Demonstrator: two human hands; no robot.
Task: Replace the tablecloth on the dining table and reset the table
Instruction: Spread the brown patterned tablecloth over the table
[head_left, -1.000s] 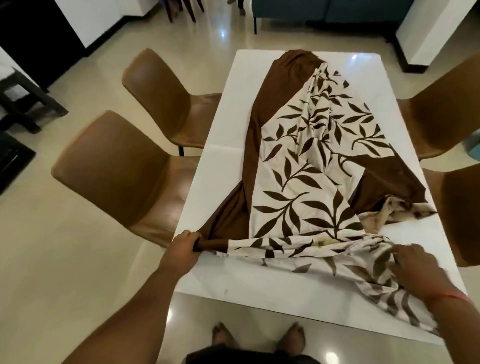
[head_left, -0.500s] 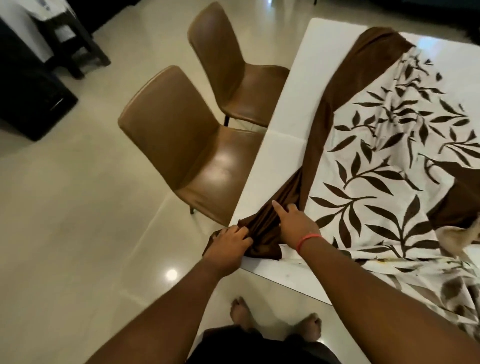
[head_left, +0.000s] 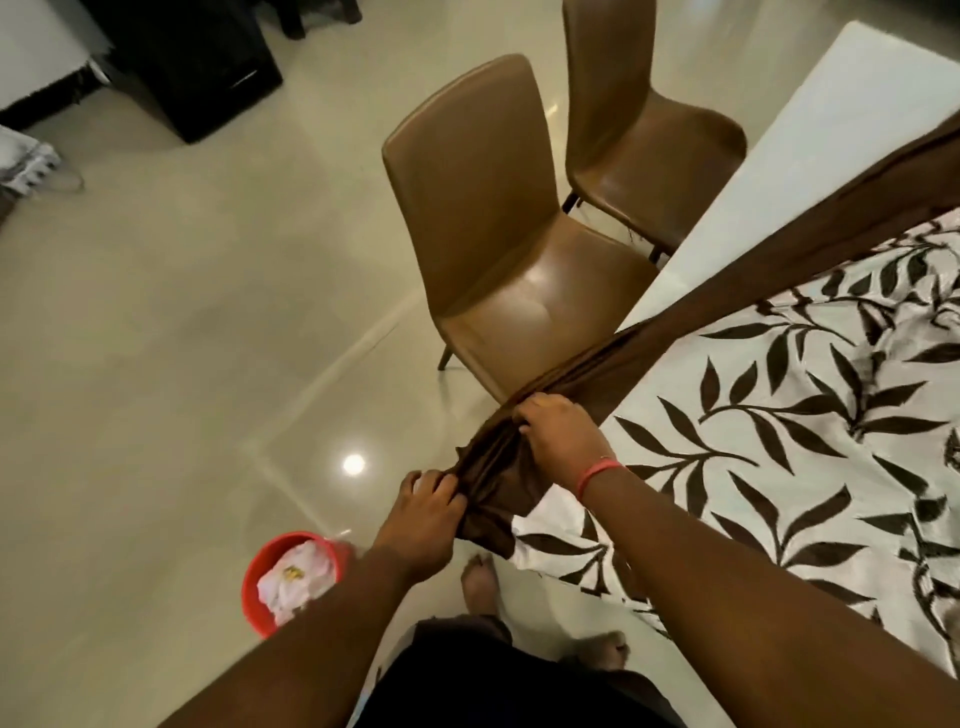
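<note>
Gripping with curled fingers, the left hand (head_left: 427, 512) is bunching the brown border of the tablecloth (head_left: 779, 441) just off the table's near corner, and immediately to its right the right hand (head_left: 558, 434) is clamping the same gathered band from above, thumb and fingers closed round the fabric. A second ago the hands were working wide apart along the near edge, the right one resting on the leaf-printed part; half a second ago the right was only laying fingers on the brown band beside the left. Now both are holding one corner and the cloth is running taut from them up across the white table (head_left: 810, 119), which suggests the corner is being pulled out to spread the cloth square. Behind and left of the left hand, a red bucket (head_left: 262, 577) holding crumpled white cloth is standing on the floor. Just beyond the hands, the nearer brown chair (head_left: 498, 234) is sitting close to the table edge, with a second chair (head_left: 644, 104) past it; the cloth may well catch on the near seat as it drops.
</note>
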